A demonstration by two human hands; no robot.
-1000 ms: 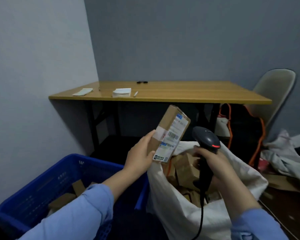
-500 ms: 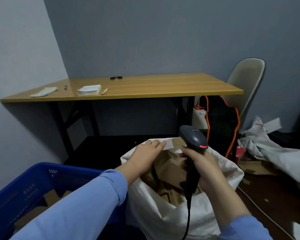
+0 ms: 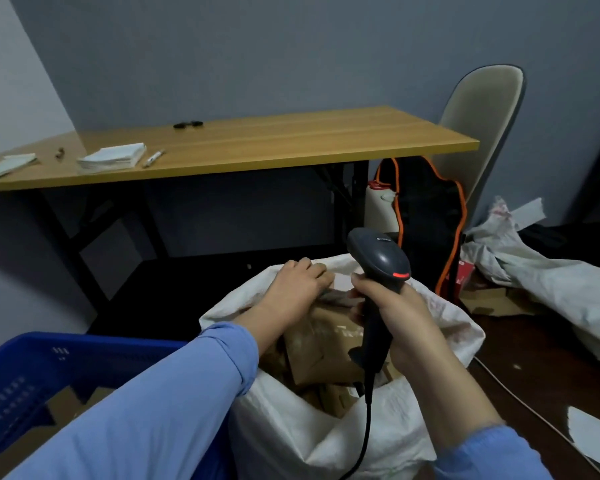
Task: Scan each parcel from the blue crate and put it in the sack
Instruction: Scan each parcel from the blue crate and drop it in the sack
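My left hand (image 3: 298, 289) reaches into the mouth of the white sack (image 3: 309, 438), palm down, fingers curled over a brown parcel (image 3: 340, 283) at the sack's far side; most of that parcel is hidden by the hand. My right hand (image 3: 406, 320) grips the handle of the dark barcode scanner (image 3: 378, 258) above the sack, its red light on. Several brown parcels (image 3: 326, 355) fill the sack. The blue crate (image 3: 32, 368) stands at lower left with cardboard parcels (image 3: 63, 400) in it.
A wooden table (image 3: 291, 143) with papers and a pen stands behind the sack. A beige chair (image 3: 482, 116) and a black bag with orange trim (image 3: 426, 216) are at the right. Crumpled white sacks (image 3: 551, 282) lie on the floor. The scanner cable (image 3: 364, 438) hangs down.
My left hand brought the labelled parcel down from in front of the scanner into the sack's mouth. The view turned right, away from the crate. The scanner stayed above the sack.
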